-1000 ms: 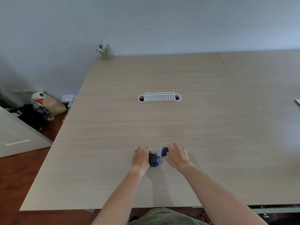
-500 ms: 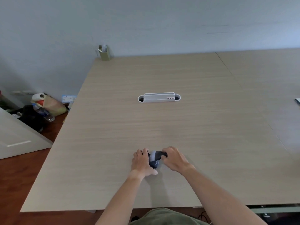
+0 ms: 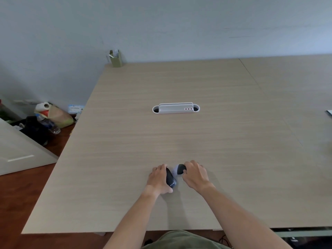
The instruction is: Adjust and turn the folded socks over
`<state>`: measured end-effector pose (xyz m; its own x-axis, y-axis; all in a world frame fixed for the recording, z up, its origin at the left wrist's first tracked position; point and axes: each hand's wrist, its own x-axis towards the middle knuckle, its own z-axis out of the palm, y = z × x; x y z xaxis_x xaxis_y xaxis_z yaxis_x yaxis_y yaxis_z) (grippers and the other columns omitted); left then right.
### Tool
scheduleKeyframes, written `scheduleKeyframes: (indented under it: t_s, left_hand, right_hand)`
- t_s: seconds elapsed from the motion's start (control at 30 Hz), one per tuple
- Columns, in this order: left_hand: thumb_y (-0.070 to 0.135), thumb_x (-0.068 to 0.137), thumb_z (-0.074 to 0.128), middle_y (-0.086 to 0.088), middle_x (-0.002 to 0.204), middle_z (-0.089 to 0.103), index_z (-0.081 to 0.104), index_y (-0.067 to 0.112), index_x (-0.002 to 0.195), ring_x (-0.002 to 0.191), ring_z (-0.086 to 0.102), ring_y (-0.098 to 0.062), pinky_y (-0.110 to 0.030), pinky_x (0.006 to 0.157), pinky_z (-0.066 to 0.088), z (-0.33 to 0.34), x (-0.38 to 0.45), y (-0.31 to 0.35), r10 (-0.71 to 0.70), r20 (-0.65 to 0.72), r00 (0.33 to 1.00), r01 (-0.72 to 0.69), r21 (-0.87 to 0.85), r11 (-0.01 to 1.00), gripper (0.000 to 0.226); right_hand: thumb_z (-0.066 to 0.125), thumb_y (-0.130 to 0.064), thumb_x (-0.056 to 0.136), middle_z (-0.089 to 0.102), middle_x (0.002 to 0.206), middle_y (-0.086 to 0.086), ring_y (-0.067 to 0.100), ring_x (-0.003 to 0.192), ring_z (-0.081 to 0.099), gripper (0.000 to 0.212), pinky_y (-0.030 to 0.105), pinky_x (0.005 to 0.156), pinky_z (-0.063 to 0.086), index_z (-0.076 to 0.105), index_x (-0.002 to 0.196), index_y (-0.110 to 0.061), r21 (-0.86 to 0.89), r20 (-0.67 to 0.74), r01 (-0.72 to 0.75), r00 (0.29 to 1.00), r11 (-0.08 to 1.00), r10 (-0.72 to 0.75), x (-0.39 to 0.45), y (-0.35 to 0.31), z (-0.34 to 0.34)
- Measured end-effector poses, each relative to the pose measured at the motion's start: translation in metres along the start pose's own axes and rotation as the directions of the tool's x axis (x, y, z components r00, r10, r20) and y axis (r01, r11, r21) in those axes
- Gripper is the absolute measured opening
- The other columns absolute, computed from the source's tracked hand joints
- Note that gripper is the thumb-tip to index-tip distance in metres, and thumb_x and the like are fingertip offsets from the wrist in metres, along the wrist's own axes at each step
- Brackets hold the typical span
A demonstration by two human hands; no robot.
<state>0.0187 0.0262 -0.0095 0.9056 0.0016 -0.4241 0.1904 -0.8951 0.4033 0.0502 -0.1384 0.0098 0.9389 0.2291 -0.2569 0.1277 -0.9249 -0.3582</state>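
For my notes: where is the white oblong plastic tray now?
In the head view the white oblong plastic tray lies mid-table, beyond both hands.

Office, long desks [image 3: 179,141], cable grommet [image 3: 175,108]

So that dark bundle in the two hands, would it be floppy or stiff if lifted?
Probably floppy: the dark bundle looks like soft fabric, bulging beside the left hand. Likely light, since the right hand pinches its end alone. Unlikely to roll far.
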Motion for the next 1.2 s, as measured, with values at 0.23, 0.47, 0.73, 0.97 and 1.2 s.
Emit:
scheduleKeyframes:
  t_s: [0.23, 0.47, 0.73, 0.97, 1.2]
  left_hand:
    - [0.015, 0.055, 0.086, -0.008, 0.141, 0.04, 0.01, 0.021, 0.152, 0.132, 0.039, -0.029, -0.037, 0.105, 0.042, -0.007, -0.001, -0.002, 0.008, 0.118, 0.993, -0.004, -0.039, 0.999, 0.123]
    - [0.008, 0.058, 0.087, -0.005, 0.149, 0.03, -0.002, 0.027, 0.154, 0.135, 0.039, -0.028, -0.039, 0.103, 0.046, -0.01, -0.004, -0.003, 0.006, 0.152, 0.988, 0.008, -0.09, 0.996, 0.132]
    - [0.005, 0.061, 0.086, 0.0, 0.16, 0.017, -0.004, 0.02, 0.155, 0.146, 0.024, -0.021, -0.032, 0.113, 0.034, -0.012, -0.005, -0.003, 0.022, 0.147, 0.989, -0.002, -0.135, 0.991, 0.131]
    - [0.009, 0.056, 0.09, -0.005, 0.152, 0.033, 0.004, 0.024, 0.154, 0.139, 0.035, -0.026, -0.038, 0.109, 0.04, -0.013, -0.004, -0.003, 0.016, 0.128, 0.992, -0.006, -0.079, 0.997, 0.131]
    - [0.015, 0.055, 0.09, -0.004, 0.145, 0.042, 0.015, 0.02, 0.151, 0.133, 0.038, -0.028, -0.038, 0.107, 0.038, -0.013, 0.0, -0.003, 0.041, 0.109, 0.993, -0.045, 0.037, 0.998, 0.122]
  right_hand:
    - [0.049, -0.018, 0.085, 0.059, 0.096, 0.007, 0.031, 0.091, 0.058, 0.015, 0.036, 0.078, 0.044, 0.061, 0.089, -0.011, 0.134, 0.099, 0.054, 0.993, 0.989, -0.068, 0.004, 0.001, -0.007]
    - [0.05, -0.021, 0.088, 0.061, 0.1, 0.007, 0.03, 0.096, 0.058, 0.018, 0.034, 0.079, 0.041, 0.063, 0.098, -0.013, 0.174, 0.016, 0.057, 0.998, 0.983, -0.061, 0.004, 0.001, -0.007]
    - [0.048, -0.016, 0.087, 0.061, 0.103, 0.008, 0.029, 0.099, 0.056, 0.018, 0.036, 0.081, 0.041, 0.061, 0.098, -0.01, 0.083, -0.04, 0.038, 0.999, 0.996, -0.035, 0.003, -0.006, -0.004]
    - [0.051, -0.019, 0.082, 0.064, 0.098, 0.007, 0.029, 0.093, 0.058, 0.019, 0.038, 0.086, 0.046, 0.065, 0.094, -0.013, 0.099, 0.01, 0.082, 0.996, 0.992, -0.083, -0.004, 0.001, -0.001]
    - [0.053, -0.02, 0.085, 0.057, 0.089, -0.001, 0.024, 0.09, 0.057, 0.019, 0.03, 0.077, 0.041, 0.065, 0.099, -0.016, 0.127, 0.018, 0.198, 0.979, 0.972, -0.202, -0.019, 0.012, 0.005]
